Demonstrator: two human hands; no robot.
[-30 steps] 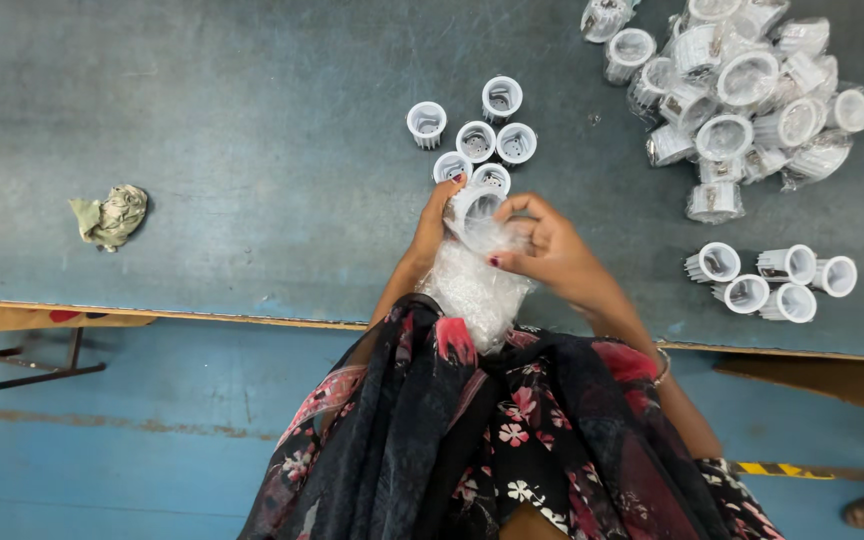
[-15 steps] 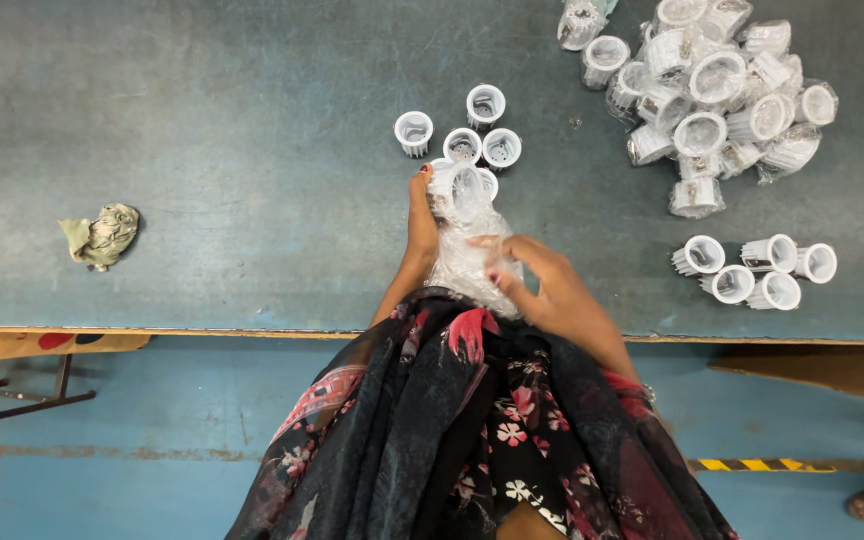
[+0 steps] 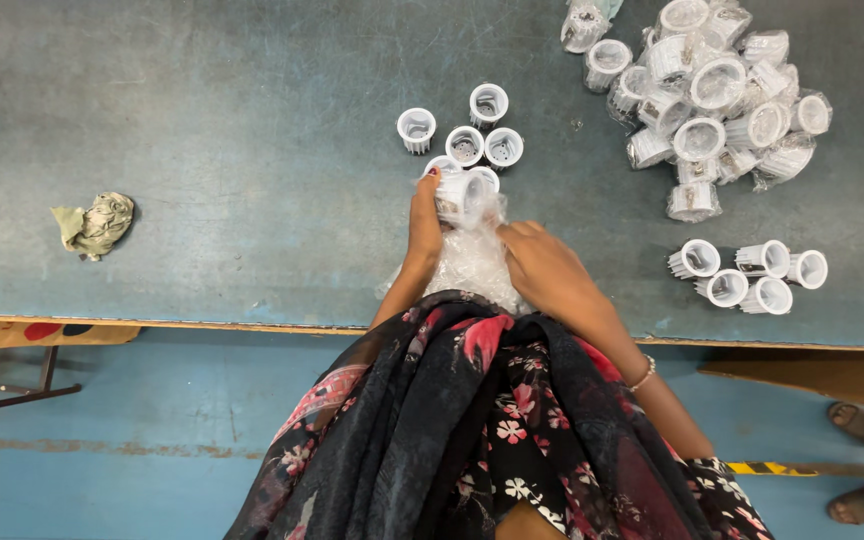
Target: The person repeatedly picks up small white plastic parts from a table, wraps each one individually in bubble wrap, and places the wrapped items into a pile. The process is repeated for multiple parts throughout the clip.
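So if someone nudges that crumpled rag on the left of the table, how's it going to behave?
The crumpled rag would probably slide or bunch up rather than roll, since it lies in soft, slack folds. It looks light and floppy, so it would likely droop when lifted. Breakage seems unlikely.

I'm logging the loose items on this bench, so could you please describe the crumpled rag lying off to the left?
The crumpled rag is a small wad of pale greenish-grey cloth with darker smudges, bunched into irregular folds. It lies alone on the dull blue-grey table, near the front edge, far left of both hands. Nothing touches it but the tabletop.

table [image 3: 202,120] open leftward past crumpled rag [image 3: 95,223]; cup heap [image 3: 717,95] crowds right.
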